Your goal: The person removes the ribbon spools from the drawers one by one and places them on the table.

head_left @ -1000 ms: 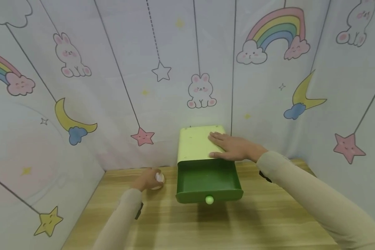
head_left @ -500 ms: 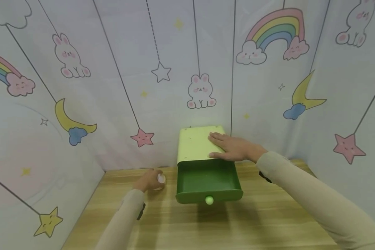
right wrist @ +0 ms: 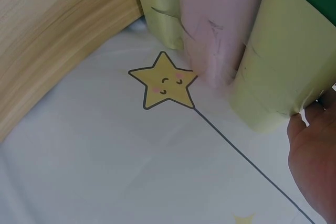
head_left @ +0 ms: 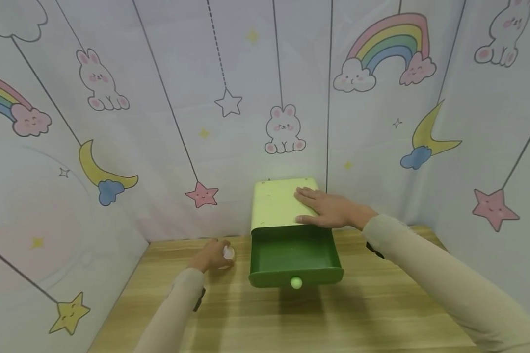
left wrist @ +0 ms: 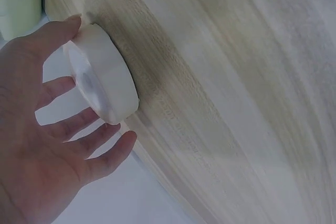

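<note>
In the head view my left hand (head_left: 209, 255) holds a low, round white object (head_left: 228, 256) with a glossy face, at the table's back left. The left wrist view shows the thumb on one edge of this white disc (left wrist: 107, 74) and curved fingers at the other edge; it stands on the wooden surface. My right hand (head_left: 329, 206) rests flat, fingers extended, on the pale green top of a drawer unit (head_left: 276, 201). Below that top a dark green drawer (head_left: 293, 252) is pulled out, with a round light green knob (head_left: 296, 283) on its front. Nothing shows inside the drawer.
The drawer unit's pink section (right wrist: 218, 24) shows between two pale green ones in the right wrist view. A wooden table (head_left: 247, 323) lies under everything. White cloth walls (head_left: 168, 147) printed with rabbits, stars and rainbows enclose the back and sides.
My left hand has shifted slightly to the right with the white disc over the first half second, then stayed. The right hand and the drawer have not moved.
</note>
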